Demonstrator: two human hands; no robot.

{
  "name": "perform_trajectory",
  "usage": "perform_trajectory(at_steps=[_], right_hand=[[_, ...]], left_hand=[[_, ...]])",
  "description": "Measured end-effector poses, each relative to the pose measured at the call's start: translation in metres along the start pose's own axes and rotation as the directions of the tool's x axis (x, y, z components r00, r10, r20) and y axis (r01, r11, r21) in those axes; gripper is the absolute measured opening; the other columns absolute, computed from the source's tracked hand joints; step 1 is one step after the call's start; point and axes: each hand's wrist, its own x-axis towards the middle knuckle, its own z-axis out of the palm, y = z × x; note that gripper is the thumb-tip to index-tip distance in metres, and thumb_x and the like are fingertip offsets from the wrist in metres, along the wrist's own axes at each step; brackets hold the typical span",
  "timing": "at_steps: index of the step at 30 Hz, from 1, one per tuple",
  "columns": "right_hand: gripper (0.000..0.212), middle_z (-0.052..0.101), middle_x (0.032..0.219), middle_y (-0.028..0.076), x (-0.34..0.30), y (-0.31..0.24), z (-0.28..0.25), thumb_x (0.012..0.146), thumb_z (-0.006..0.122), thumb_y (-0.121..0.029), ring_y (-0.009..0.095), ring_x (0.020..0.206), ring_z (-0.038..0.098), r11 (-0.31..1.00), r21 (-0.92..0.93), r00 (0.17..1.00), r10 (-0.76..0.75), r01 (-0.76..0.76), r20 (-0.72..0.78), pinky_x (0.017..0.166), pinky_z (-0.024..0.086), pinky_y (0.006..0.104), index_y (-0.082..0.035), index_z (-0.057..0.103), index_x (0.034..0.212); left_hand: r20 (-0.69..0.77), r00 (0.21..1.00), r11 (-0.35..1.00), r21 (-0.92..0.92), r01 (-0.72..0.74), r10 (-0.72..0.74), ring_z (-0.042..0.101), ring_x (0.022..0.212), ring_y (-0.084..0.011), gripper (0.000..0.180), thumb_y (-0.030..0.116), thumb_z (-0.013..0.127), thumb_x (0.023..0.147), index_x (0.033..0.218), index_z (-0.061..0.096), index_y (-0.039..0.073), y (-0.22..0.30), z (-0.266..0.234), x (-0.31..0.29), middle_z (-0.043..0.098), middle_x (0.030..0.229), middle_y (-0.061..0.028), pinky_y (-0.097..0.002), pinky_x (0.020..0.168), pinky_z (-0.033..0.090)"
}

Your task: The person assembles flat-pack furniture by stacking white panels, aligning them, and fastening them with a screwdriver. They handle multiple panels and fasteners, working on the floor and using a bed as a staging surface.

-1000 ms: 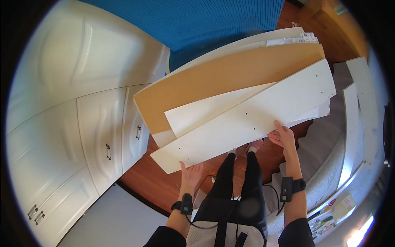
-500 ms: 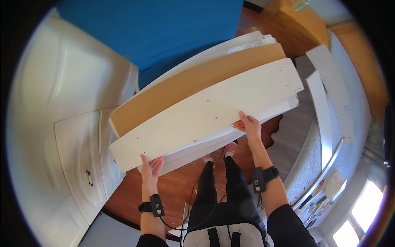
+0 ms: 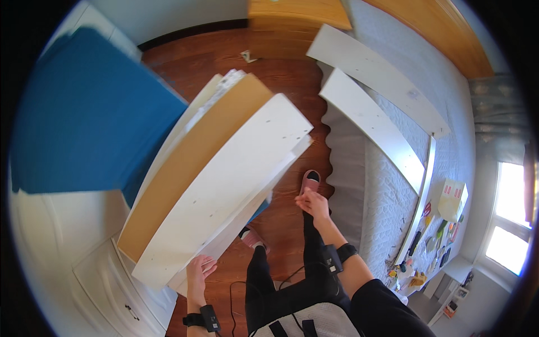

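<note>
A stack of long boards leans to my left, its front one a white board (image 3: 224, 180) dotted with small holes. Behind that board stands a tan board (image 3: 196, 168), with more white panels in back of it. My left hand (image 3: 200, 273) is at the stack's near lower edge, fingers loosely apart and gripping nothing; whether it touches the edge I cannot tell. Away from the boards, my right hand (image 3: 314, 205) hangs over the floor near my slipper (image 3: 310, 181), empty, its fingers slightly bent.
To the right is a bed (image 3: 382, 219) bearing loose white boards (image 3: 373, 121), a narrow strip (image 3: 418, 210) and scattered tools. A blue covering (image 3: 90, 123) and white cabinets (image 3: 106, 275) border the left. Wooden furniture (image 3: 297, 28) stands at the far end.
Both hands have come off the white board, the right one moving clear of it. My view has turned right, so the stack appears further left and steeper, and more of the bed shows.
</note>
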Motion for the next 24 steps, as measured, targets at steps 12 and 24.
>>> perform_trajectory(at_steps=[12, 24], right_hand=[[0.068, 0.042, 0.138, 0.018, 0.157, -0.138, -0.269, 0.089, 0.061, -0.034, 0.030, 0.128, 0.042, 0.398, 0.915, 0.990, 0.095, 0.061, -0.107, 0.104, 0.040, 0.0410, 0.001, 0.027, 0.138], [0.067, 0.045, 0.134, 0.016, 0.128, -0.134, -0.294, 0.087, 0.062, -0.041, 0.027, 0.125, 0.044, 0.688, 0.723, 0.959, 0.241, -0.059, -0.151, 0.100, 0.040, 0.0407, -0.001, 0.036, 0.134]], left_hand=[[0.638, 0.770, 0.996, 0.085, -0.023, -0.036, 0.051, 0.118, -0.0275, 0.055, 0.036, 0.049, 0.096, 0.129, 0.039, -0.005, 0.087, 0.465, 0.028, 0.051, 0.129, -0.0190, -0.0386, 0.100, 0.042], [0.514, 0.852, 0.991, -0.123, -0.045, 0.102, 0.044, 0.125, -0.0224, 0.044, 0.022, 0.059, 0.092, 0.129, 0.044, 0.003, 0.105, 0.610, 0.046, 0.048, 0.133, -0.0075, -0.0432, 0.108, 0.033]])
